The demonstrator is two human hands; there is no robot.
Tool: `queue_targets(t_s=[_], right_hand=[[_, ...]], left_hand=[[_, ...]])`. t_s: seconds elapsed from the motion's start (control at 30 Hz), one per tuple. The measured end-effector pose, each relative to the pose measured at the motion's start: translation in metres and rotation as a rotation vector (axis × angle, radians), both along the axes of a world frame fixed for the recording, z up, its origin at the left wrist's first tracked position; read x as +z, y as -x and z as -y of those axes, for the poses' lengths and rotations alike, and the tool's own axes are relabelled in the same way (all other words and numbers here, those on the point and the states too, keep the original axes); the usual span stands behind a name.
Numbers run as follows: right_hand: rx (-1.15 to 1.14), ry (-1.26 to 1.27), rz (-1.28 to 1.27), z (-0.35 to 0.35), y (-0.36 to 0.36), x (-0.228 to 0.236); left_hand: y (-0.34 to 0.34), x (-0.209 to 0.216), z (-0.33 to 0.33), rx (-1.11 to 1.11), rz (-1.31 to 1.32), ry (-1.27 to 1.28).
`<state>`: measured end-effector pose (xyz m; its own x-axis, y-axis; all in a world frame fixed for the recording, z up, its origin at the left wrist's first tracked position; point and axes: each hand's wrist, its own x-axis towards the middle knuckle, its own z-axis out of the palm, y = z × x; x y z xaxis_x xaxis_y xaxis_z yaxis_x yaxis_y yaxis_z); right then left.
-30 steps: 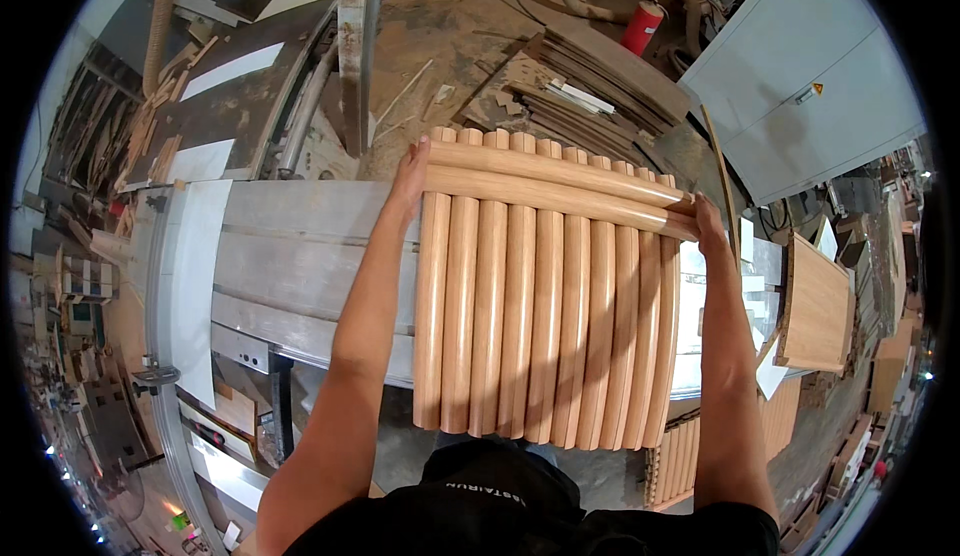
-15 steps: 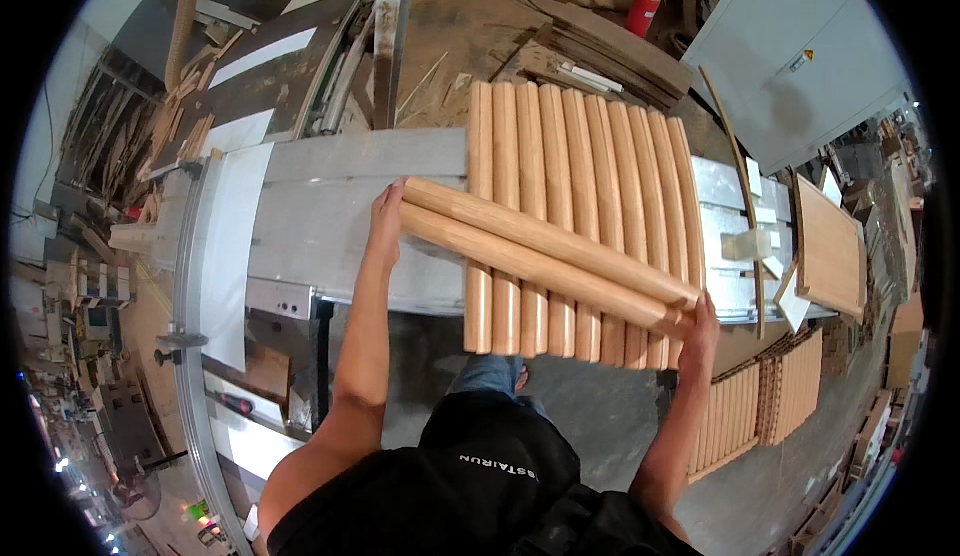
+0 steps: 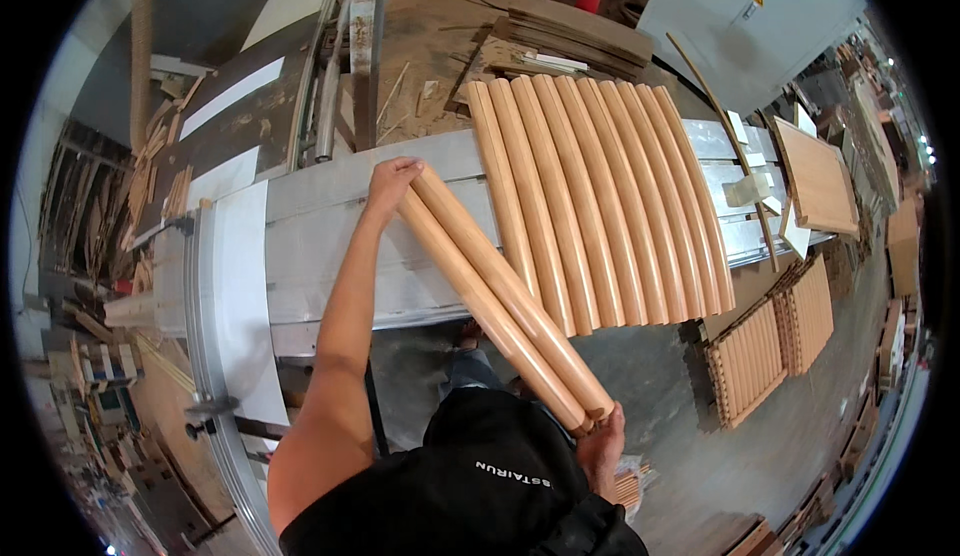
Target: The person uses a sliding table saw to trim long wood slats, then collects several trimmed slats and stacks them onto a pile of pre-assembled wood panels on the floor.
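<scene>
I carry two round, light-brown wooden rods point(image 3: 490, 308) side by side, slanting from upper left to lower right. My left hand point(image 3: 391, 184) is closed round their far ends. My right hand point(image 3: 602, 446) grips their near ends close to my body, its fingers partly hidden. Beside them, a row of several similar rods point(image 3: 610, 211) lies closely packed on the grey metal table point(image 3: 335, 181). The held pair slants across the table's front edge, to the left of that row.
A metal rail point(image 3: 205, 306) crosses the table's left side next to a white strip point(image 3: 242, 286). On the right are a thin wooden strip point(image 3: 725, 116) and a wooden panel point(image 3: 817, 178). Stacks of slatted wood point(image 3: 750, 366) stand on the floor at right.
The two rods have swung off the row to its left and tilted more steeply. My right hand came down and left toward my body; my left hand stayed at the far ends.
</scene>
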<state>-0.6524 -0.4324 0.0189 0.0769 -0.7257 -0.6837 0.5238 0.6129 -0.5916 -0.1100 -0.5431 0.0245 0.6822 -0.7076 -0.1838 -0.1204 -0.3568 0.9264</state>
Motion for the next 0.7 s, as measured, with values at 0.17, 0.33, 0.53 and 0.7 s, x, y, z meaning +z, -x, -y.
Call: queue_targets(t_s=[0.17, 0.33, 0.53, 0.7], right_hand=[[0.042, -0.263, 0.163, -0.030, -0.074, -0.008], [-0.060, -0.294, 0.213, -0.030, -0.134, -0.028], [-0.086, -0.254, 0.258, -0.020, -0.176, -0.033], [-0.092, -0.152, 0.252, -0.006, -0.206, -0.029]], left_hand=[[-0.085, -0.019, 0.033, -0.137, 0.105, -0.081], [-0.098, -0.019, 0.100, -0.270, 0.114, -0.136], [-0.118, -0.031, 0.170, -0.355, 0.055, -0.102], [-0.128, -0.046, 0.204, -0.424, -0.029, -0.062]])
